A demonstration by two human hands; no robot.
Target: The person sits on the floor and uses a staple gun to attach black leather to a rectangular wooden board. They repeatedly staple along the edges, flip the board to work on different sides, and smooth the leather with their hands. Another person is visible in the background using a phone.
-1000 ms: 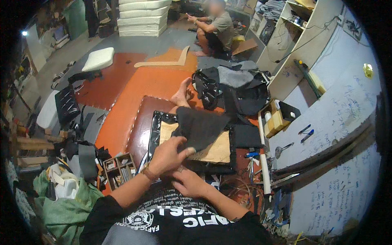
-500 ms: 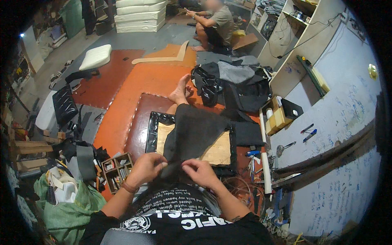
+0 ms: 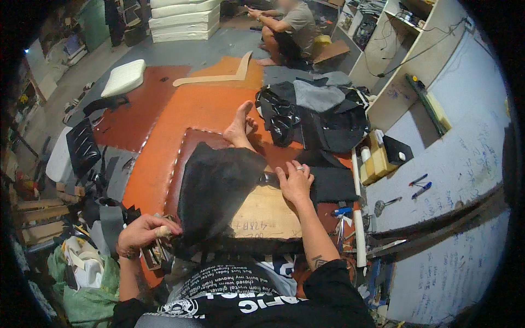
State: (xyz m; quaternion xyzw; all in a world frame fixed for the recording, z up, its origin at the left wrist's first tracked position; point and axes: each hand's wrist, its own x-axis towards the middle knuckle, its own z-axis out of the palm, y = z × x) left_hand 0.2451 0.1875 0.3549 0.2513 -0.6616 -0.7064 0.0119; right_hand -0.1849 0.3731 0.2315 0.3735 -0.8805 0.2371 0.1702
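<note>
Black fabric sheet [image 3: 216,188] stretched over a wooden board [image 3: 268,210]
Left hand [image 3: 143,232] pinches its near corner, fingers clamped; right hand [image 3: 295,183] presses flat, fingers together. The sheet runs lengthwise away from the person.

The person is wearing a black T-shirt [image 3: 246,295] with white lettering across the chest (short sleeves, forearms bare). The right hand [image 3: 295,183] is showing a ring [image 3: 299,169]; the left hand [image 3: 143,232] is wearing a bracelet [image 3: 127,253], and the foot [image 3: 239,127] is going bare.
</note>
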